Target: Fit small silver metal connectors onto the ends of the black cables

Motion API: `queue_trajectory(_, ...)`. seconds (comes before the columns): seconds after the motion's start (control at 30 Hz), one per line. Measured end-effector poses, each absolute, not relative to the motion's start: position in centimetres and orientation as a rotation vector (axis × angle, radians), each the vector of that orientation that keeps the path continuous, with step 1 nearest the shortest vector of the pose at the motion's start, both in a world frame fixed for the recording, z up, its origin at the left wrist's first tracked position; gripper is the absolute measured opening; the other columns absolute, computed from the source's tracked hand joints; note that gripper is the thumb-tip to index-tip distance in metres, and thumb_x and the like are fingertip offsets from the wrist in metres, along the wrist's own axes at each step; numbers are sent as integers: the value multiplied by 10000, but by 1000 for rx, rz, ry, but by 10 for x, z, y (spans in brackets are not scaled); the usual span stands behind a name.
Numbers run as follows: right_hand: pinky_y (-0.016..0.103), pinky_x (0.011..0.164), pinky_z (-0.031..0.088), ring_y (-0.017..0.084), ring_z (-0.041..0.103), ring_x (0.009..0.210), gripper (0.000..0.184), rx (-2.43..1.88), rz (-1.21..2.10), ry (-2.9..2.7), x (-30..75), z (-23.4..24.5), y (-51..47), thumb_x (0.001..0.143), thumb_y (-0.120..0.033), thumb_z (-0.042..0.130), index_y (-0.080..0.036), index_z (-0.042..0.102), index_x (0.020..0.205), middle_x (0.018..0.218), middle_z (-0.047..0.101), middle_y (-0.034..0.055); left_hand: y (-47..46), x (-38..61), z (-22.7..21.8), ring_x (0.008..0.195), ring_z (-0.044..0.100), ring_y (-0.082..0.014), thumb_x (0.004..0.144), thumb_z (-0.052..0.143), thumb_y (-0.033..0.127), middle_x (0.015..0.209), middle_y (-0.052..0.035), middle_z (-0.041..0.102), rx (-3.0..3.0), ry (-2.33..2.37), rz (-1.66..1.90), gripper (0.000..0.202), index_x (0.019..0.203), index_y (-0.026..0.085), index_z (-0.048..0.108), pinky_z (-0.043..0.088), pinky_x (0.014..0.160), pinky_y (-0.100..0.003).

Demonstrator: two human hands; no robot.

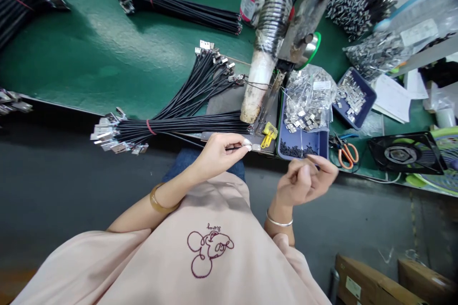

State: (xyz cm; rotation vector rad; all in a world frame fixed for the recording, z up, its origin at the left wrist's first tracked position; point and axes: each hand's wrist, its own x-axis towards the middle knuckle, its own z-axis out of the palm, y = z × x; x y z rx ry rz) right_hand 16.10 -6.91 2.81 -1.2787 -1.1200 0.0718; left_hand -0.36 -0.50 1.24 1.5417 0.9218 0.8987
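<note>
My left hand (219, 153) is closed in a pinch on a thin black cable (232, 148). A small silver metal connector (256, 147) sits at the cable's end, just past my fingertips. My right hand (304, 181) is raised in front of a blue tray (324, 145), its thumb and fingers drawn together and slightly blurred. Whether anything is between them I cannot make out. Small black pieces (295, 150) lie at the tray's near end. Beside my left hand lies a bundle of black cables (189, 125) tied with a red band, with loose cables (186, 90) fanned out behind it.
A duct nozzle (255, 86) hangs over the bench beside a soldering wire spool (310, 52). A yellow clip-like piece (269, 135), a bag of metal connectors (309, 97), orange-handled pliers (348, 155) and a black fan (404, 153) are to the right. More cable bundles (186, 7) lie behind.
</note>
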Motion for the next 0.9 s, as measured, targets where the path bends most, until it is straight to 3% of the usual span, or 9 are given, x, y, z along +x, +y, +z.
queue_trajectory(0.03, 218, 376, 269, 66, 343, 327, 134, -1261, 70, -1088, 162, 30, -70, 951, -249, 516, -253, 592, 1061, 520, 529, -102, -5, -3, 12, 691, 635, -122, 862, 625, 205, 756, -39, 724, 1503, 925, 900, 156, 789, 115, 731, 497, 643, -197)
queue_trajectory(0.1, 206, 393, 374, 64, 498, 370, 160, -1330, 107, -1123, 163, 31, -70, 958, -197, 532, -261, 543, 1104, 717, 714, -62, -5, 0, 12, 689, 643, -127, 854, 627, 217, 752, -41, 725, 1446, 939, 902, 159, 784, 114, 726, 508, 652, -203)
queue_trajectory(0.17, 233, 531, 546, 100, 700, 564, 131, -1451, 174, -1223, 163, 28, -71, 969, -189, 547, -253, 566, 1082, 905, 780, -11, -5, 1, 12, 689, 647, -131, 839, 633, 219, 754, -42, 725, 1414, 956, 909, 148, 788, 115, 725, 513, 655, -207)
queue_trajectory(0.23, 273, 716, 628, 143, 774, 787, 88, -1506, 258, -1345, 162, 22, -69, 948, -188, 600, -242, 619, 1015, 970, 786, 6, -4, 3, 13, 700, 656, -136, 828, 635, 212, 759, -42, 725, 1390, 964, 919, 135, 788, 117, 722, 519, 663, -210)
queue_trajectory(0.3, 279, 774, 644, 153, 775, 873, 50, -1500, 344, -1437, 160, 15, -65, 929, -196, 631, -234, 646, 958, 1021, 782, 19, -3, 4, 13, 712, 663, -141, 816, 639, 202, 768, -42, 725, 1373, 970, 933, 120, 791, 119, 721, 524, 665, -210)
queue_trajectory(0.47, 291, 740, 661, 151, 767, 826, 59, -1489, 437, -1437, 160, 8, -54, 921, -238, 620, -221, 624, 865, 1051, 776, 38, -1, 8, 11, 696, 658, -137, 803, 644, 190, 749, -32, 713, 1379, 1001, 963, 103, 773, 124, 717, 514, 633, -202)
queue_trajectory(0.9, 275, 731, 648, 145, 744, 866, 54, -1495, 430, -1496, 163, 19, -43, 898, -214, 654, -229, 670, 848, 954, 768, 15, 2, 12, 13, 617, 592, -107, 799, 627, 175, 690, -19, 665, 1480, 1067, 995, 106, 743, 126, 703, 477, 562, -182)
